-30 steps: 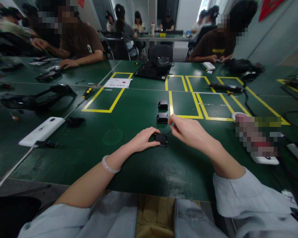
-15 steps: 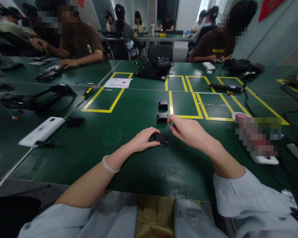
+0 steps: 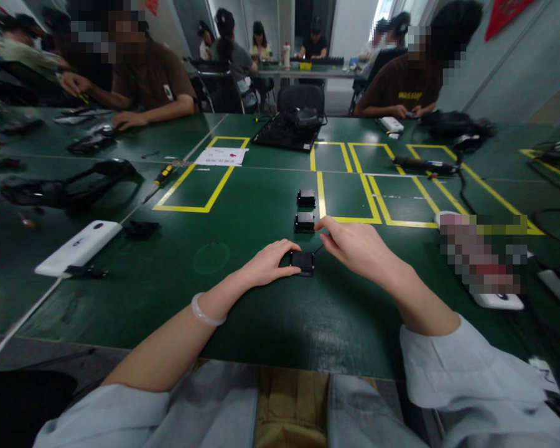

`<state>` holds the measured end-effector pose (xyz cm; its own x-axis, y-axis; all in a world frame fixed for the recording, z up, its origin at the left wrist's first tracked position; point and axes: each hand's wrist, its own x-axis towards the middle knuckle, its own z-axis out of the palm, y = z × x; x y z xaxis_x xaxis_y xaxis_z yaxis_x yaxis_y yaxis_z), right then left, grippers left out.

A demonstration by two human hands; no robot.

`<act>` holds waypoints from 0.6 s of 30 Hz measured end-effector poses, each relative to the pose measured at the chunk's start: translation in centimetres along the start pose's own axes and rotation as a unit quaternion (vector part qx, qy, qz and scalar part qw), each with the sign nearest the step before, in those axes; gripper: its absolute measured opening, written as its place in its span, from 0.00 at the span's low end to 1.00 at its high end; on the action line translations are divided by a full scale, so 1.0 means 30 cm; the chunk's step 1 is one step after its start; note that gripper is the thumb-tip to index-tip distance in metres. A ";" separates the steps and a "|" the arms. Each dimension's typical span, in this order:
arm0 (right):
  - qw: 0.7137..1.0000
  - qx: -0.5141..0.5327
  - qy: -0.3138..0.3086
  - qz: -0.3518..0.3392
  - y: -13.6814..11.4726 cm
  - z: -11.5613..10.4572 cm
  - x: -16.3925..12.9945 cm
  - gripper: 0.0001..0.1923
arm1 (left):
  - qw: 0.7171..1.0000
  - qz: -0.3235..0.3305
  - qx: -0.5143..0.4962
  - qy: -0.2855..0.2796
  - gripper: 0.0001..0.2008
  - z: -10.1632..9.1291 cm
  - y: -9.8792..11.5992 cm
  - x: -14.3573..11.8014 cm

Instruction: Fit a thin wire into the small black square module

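The left grip point(image 3: 273, 262) is clamped on a small black block point(image 3: 302, 262), thumb at its near left corner and fingers curled to its far left one. The block lies flat on the green tabletop point(image 3: 252, 336), straight in front of the body, so the surface probably takes the downward load while the left grip stops it from sliding or twisting. Only the left part is covered — the right side seems to be left bare on purpose, as access for the other hand.

The right grip point(image 3: 354, 246) is together, thumb and forefinger pinched on a thin dark rod point(image 3: 319, 248) that slants down toward the block's right edge. Holding it near the tip likely gives fine control; whether the rod touches the block is too small to tell.

Just beyond the left fingertips stand a second black block point(image 3: 305, 221) and, past it, a third black block point(image 3: 305, 198), lined up with the held one. That row — close by, but out from under both palms — would make them easy to reach. Well to the left of the left grip, a yellow-and-black screwdriver point(image 3: 164, 175) and a white device point(image 3: 81, 246) lie clear of both forearms.
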<state>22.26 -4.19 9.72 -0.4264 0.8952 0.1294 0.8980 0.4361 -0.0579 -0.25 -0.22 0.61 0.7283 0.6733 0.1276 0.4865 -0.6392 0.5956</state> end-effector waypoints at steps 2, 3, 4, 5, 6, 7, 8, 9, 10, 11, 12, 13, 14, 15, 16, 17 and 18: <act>1.000 0.020 0.011 -0.009 0.002 0.002 -0.004 0.15 | 1.000 -0.002 -0.001 0.000 0.19 -0.001 0.002 0.000; 0.999 0.028 0.016 -0.011 0.002 0.003 -0.006 0.14 | 1.000 -0.003 -0.001 0.000 0.19 -0.001 0.003 0.000; 0.999 0.033 0.020 -0.011 0.001 0.003 -0.007 0.14 | 1.000 -0.004 -0.003 0.001 0.19 -0.001 0.003 0.000; 0.999 0.035 0.023 -0.010 0.000 0.002 -0.007 0.14 | 1.000 -0.004 -0.004 0.002 0.19 -0.001 0.002 0.000; 0.999 0.032 0.023 -0.007 -0.001 0.001 -0.006 0.13 | 1.000 -0.003 -0.005 0.003 0.19 0.000 0.002 0.000; 1.000 0.023 0.020 -0.003 -0.002 -0.001 -0.005 0.13 | 1.000 -0.002 -0.005 0.004 0.19 0.001 0.002 -0.001; 1.000 0.011 0.015 0.002 -0.004 -0.004 -0.003 0.13 | 1.000 -0.001 -0.005 0.005 0.19 0.001 0.001 -0.001; 1.000 -0.004 0.007 0.008 -0.005 -0.006 -0.001 0.15 | 1.000 -0.001 -0.004 0.004 0.19 0.002 0.001 -0.001; 1.000 -0.021 -0.002 0.015 -0.005 -0.008 0.001 0.16 | 1.000 -0.001 -0.003 0.003 0.19 0.002 0.001 -0.001; 0.999 -0.036 -0.011 0.021 -0.006 -0.009 0.004 0.17 | 1.000 -0.001 -0.002 0.003 0.19 0.002 0.001 -0.001; 0.998 -0.047 -0.018 0.026 -0.006 -0.009 0.005 0.17 | 1.000 -0.002 -0.001 0.002 0.19 0.001 0.001 -0.001; 0.998 -0.051 -0.021 0.027 -0.007 -0.009 0.007 0.17 | 1.000 -0.002 -0.001 0.000 0.19 0.001 0.002 -0.001; 0.998 -0.046 -0.021 0.024 -0.007 -0.007 0.007 0.16 | 1.000 -0.003 -0.001 -0.002 0.19 0.000 0.002 -0.001; 0.999 -0.034 -0.017 0.018 -0.007 -0.005 0.007 0.15 | 1.000 -0.005 -0.001 -0.003 0.19 -0.001 0.002 -0.001; 1.000 -0.018 -0.011 0.008 -0.007 -0.003 0.006 0.14 | 1.000 -0.006 -0.001 -0.005 0.19 -0.002 0.002 -0.001; 1.000 -0.003 -0.005 -0.001 -0.007 0.000 0.004 0.13 | 1.000 -0.007 0.000 -0.007 0.19 -0.003 0.002 0.000; 1.000 0.010 0.001 -0.010 -0.006 0.002 0.002 0.13 | 1.000 -0.008 0.000 -0.007 0.19 -0.003 0.002 0.000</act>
<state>22.06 -4.20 9.69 -0.4443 0.8859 0.1337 0.8868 0.4561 -0.0752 -0.26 -0.23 0.72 0.7274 0.6779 0.1070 0.4984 -0.6290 0.5966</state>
